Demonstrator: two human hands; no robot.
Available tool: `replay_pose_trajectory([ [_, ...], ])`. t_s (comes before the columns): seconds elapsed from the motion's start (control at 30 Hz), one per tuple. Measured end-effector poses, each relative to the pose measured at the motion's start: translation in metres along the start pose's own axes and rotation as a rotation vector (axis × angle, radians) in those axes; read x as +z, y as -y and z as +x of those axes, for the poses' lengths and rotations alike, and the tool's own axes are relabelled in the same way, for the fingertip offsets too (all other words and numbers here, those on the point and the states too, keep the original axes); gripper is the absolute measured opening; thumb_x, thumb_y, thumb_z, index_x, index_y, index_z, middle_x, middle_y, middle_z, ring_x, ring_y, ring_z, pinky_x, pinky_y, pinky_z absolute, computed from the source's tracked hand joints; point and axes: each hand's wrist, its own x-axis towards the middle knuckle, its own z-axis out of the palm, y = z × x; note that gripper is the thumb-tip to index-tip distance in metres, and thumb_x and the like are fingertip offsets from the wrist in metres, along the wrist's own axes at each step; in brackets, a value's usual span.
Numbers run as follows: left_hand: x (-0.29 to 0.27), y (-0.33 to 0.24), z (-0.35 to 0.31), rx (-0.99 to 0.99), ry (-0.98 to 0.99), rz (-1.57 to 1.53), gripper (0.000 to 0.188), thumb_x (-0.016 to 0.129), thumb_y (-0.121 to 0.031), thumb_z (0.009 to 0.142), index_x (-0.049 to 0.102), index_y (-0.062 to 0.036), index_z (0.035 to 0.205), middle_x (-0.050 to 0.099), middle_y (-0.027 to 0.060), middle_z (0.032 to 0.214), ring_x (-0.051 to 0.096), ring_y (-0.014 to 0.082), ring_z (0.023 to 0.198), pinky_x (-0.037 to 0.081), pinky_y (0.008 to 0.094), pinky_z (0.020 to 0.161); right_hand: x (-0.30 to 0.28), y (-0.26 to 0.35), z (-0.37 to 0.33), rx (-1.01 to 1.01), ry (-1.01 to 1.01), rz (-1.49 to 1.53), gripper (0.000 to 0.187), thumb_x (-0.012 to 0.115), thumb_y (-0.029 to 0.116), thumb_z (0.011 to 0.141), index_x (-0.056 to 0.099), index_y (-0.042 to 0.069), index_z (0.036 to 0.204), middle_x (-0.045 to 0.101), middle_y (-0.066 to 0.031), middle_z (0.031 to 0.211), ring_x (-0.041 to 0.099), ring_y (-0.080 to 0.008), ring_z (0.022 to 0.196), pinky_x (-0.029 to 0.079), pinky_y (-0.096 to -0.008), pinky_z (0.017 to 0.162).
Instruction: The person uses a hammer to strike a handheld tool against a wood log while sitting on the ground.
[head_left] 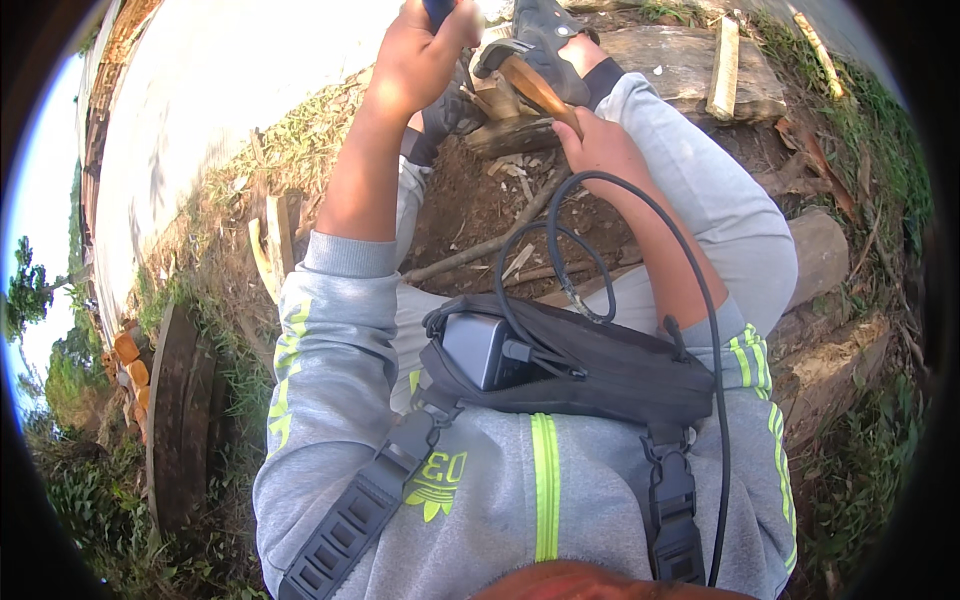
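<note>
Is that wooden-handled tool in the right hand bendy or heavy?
Probably stiff, since its wooden handle looks thick and solid. It may feel heavier at the far end, where a dark, metal-looking head seems attached.

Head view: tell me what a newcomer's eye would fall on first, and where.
First, the black bag across the middle, with a silver device at its left end and a black cable looping above. Then the left grip, closed on a blue object at the top edge, and, lower and rightward, the right grip around a wooden handle.
</note>
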Motion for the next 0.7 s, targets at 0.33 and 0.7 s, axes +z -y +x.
replay_pose_trajectory([
  [0.33,0.014,0.049,-0.004,-0.065,-0.179,-0.511,0.022,0.053,-0.022,0.109,0.057,-0.0058,0.095,0.06,0.0034,0.078,0.058,0.0162,0.071,0.05,0.0353,0.069,-0.003,0.003,-0.004,0.005,-0.07,-0.095,0.034,0.057,0.036,0.104,0.064,0.002,0.102,0.071,-0.026,0.085,0.07,-0.0465,0.086,0.054,-0.0553,0.076],
  [0.7,0.024,0.009,-0.006,0.148,0.021,0.024,0.032,0.061,-0.025,0.102,0.056,-0.0007,0.123,0.067,0.0298,0.101,0.065,0.0512,0.097,0.053,0.0523,0.084,-0.003,0.003,-0.008,0.052,-0.051,-0.088,0.038,0.055,0.038,0.106,0.064,0.001,0.105,0.07,-0.028,0.091,0.067,-0.0495,0.093,0.052,-0.0571,0.08],
])
